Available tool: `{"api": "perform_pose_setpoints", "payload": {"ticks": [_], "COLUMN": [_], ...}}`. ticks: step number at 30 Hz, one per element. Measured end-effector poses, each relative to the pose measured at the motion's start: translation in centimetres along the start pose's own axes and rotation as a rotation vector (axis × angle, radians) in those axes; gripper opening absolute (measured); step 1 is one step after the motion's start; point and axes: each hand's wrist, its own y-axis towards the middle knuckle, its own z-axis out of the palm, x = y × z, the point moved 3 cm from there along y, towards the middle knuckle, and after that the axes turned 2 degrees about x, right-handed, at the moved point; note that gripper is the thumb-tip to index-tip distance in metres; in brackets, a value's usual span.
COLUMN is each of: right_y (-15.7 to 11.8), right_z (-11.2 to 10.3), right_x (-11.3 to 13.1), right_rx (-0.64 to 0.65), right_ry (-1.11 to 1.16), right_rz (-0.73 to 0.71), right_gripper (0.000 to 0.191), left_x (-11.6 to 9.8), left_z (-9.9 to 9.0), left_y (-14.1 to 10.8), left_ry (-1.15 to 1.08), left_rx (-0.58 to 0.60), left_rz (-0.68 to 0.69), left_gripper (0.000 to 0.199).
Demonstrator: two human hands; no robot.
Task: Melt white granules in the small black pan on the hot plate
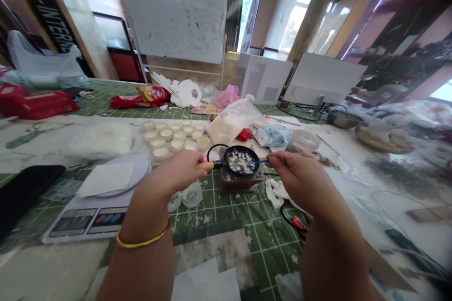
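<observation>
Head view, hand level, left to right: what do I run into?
Black slab → scale → left hand gripping the pan handle → black pan holding white pieces → blue stick → right hand → wooden block, blurred.

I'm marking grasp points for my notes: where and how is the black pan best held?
Probably by its wooden handle, from the person's left: it sticks out that way from the round pan, beyond the base. The left hand grips there.
</observation>
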Motion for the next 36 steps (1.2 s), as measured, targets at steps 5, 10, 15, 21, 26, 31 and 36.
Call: {"api": "perform_pose_setpoints", "payload": {"ticks": [5,10,15,21,26,31,36], "right_y": [-0.1,-0.3,-0.6,-0.4,-0.2,-0.5,-0.4], "right_z": [0.4,0.3,0.3,0.7,0.9,0.7,0.8], "right_x": [0.5,0.4,1.2,1.4,1.3,1.9,1.5], "right_rx": [0.060,0.050,0.049,0.061,0.078,0.091,0.092], "right_ry": [0.021,-0.029,0.013,0.035,0.020,0.051,-0.007], "right_rz": [-0.100,-0.061,-0.159,-0.174,-0.121,-0.222,-0.121], "right_gripper": [0.028,0.029,0.030,0.030,0.029,0.028,0.029], "left_x": [-0.3,-0.2,-0.3,-0.4,-0.3,-0.5,-0.3], "left_z": [-0.1,-0.1,-0.1,-0.2,-0.3,-0.3,-0.3], "left_y": [-0.1,-0.2,-0.3,-0.2,-0.2,-0.3,-0.5], "left_ry": [-0.005,0.002,-0.012,-0.029,-0.036,-0.031,-0.023], "left_rx": [-0.003,-0.008,-0.002,0.013,0.012,0.006,0.011], "left_rz": [0.002,-0.001,0.017,-0.002,-0.004,0.006,-0.021], "left_gripper": [0.025,0.025,0.027,0.027,0.025,0.025,0.023]}}
